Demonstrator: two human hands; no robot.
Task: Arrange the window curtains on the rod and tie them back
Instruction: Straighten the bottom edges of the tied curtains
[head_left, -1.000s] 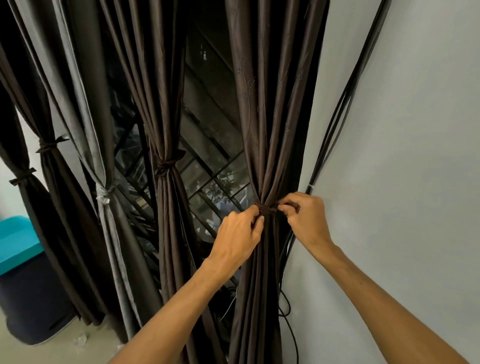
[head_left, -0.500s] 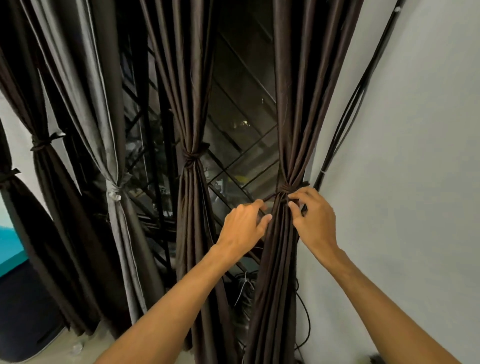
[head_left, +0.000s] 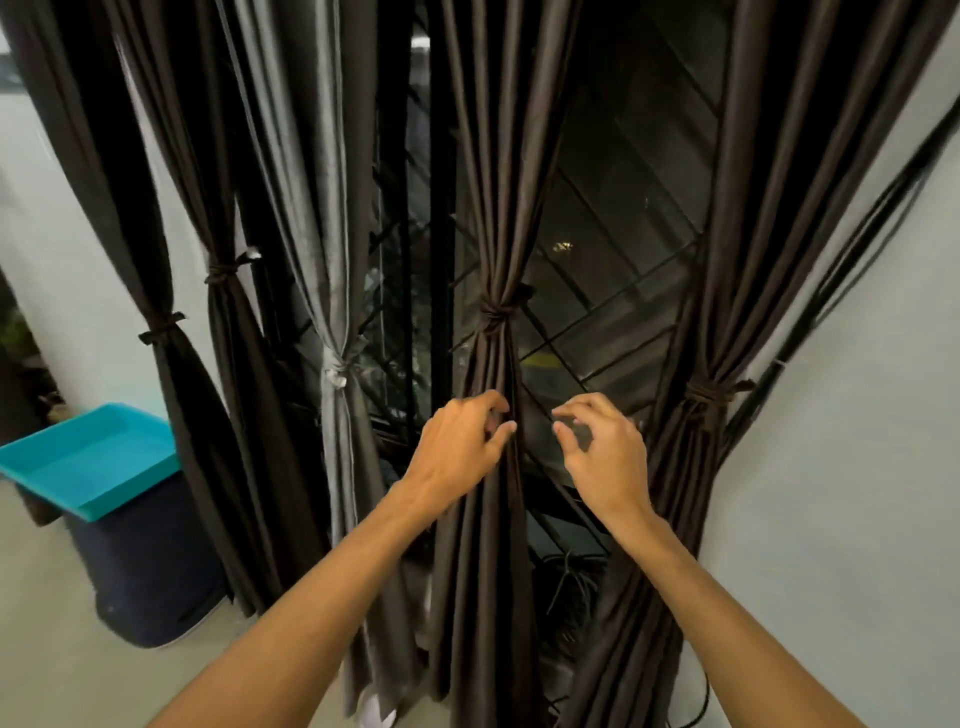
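Five tied-back fabric curtains (head_left: 748, 234) span the frame, four dark brown and one silvery grey curtain (head_left: 332, 249). Our left hand (head_left: 457, 449) curls against the pleated dark brown centre curtain (head_left: 485, 545) below its knotted brown tie (head_left: 496, 312); we cannot tell whether it pinches. Our right hand (head_left: 605, 457) hovers just right, loosely curled, empty.

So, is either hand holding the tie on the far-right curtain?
No, the left hand and right hand are both clear of the far-right curtain's tie.
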